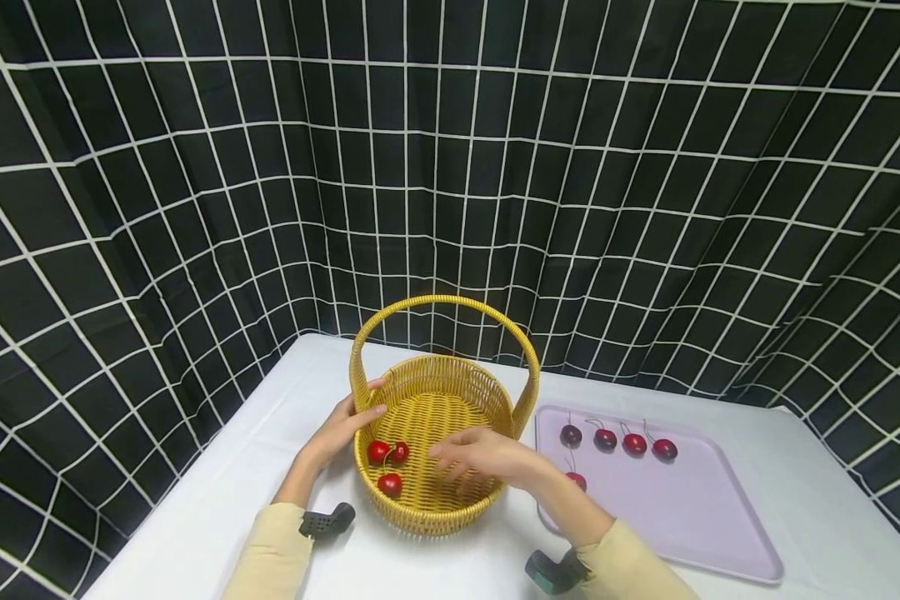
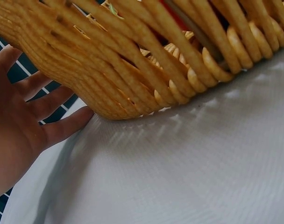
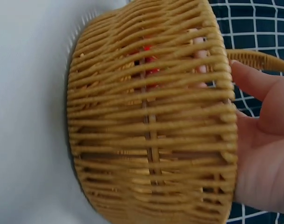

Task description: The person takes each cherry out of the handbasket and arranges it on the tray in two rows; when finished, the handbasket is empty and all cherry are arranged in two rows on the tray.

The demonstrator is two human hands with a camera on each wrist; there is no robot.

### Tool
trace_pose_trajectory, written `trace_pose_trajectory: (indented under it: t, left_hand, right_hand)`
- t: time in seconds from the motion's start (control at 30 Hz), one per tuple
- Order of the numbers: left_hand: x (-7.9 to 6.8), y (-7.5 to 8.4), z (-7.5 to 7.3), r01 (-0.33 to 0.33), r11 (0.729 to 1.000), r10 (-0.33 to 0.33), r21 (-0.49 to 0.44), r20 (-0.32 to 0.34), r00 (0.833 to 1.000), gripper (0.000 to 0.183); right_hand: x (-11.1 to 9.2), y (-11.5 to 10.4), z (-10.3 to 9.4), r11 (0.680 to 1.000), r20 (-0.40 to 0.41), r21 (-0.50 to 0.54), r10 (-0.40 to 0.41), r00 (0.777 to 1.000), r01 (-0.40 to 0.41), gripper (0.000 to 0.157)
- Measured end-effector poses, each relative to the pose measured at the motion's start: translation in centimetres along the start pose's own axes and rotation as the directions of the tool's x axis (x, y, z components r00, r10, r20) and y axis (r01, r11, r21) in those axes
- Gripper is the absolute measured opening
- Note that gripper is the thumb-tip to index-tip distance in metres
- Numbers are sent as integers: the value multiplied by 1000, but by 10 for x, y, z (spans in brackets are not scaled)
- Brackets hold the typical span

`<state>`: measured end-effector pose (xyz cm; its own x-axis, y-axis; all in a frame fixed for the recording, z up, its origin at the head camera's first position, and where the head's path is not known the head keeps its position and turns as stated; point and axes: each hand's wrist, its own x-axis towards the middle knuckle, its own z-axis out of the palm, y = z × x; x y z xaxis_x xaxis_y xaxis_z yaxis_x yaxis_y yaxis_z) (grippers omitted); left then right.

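A yellow wicker basket (image 1: 438, 521) with a tall arched handle stands on the table, its wall filling much of both wrist views. At its left side, my left hand (image 1: 341, 429) holds the rim, thumb over the edge and fingers spread along the outer wall (image 2: 86, 70). Three red cherries (image 1: 391, 484) lie inside, towards the left. My right hand (image 1: 487, 457) reaches over the right rim into the basket, fingers loosely bent and pointing down, with no cherry seen in them. In the right wrist view, the basket wall (image 3: 156, 121) partly hides its fingers.
Right of the basket, a pale purple tray (image 1: 667, 517) carries several dark red cherries (image 1: 634, 444) with stems, one of them partly behind my right forearm. A white cloth covers the table (image 1: 390, 575). A black curtain (image 1: 450, 167) with a white grid hangs behind and at the sides.
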<state>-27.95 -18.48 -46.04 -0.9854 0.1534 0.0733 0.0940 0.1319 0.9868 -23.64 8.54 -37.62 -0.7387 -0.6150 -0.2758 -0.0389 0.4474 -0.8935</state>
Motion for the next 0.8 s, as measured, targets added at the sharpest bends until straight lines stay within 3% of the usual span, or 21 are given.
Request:
trace_pose_trajectory:
  t: [0.17,0.8]
  left_hand:
    - [-1,1,1,7,1000,-7,-5,-3,1000,59]
    - [-1,2,0,-9,1000,9,0,4,1000,58]
  right_hand:
    - [9,1,8,997,5,-56,58,998,-57,39]
    - [37,3,39,988,-18,-140,63,998,-65,21]
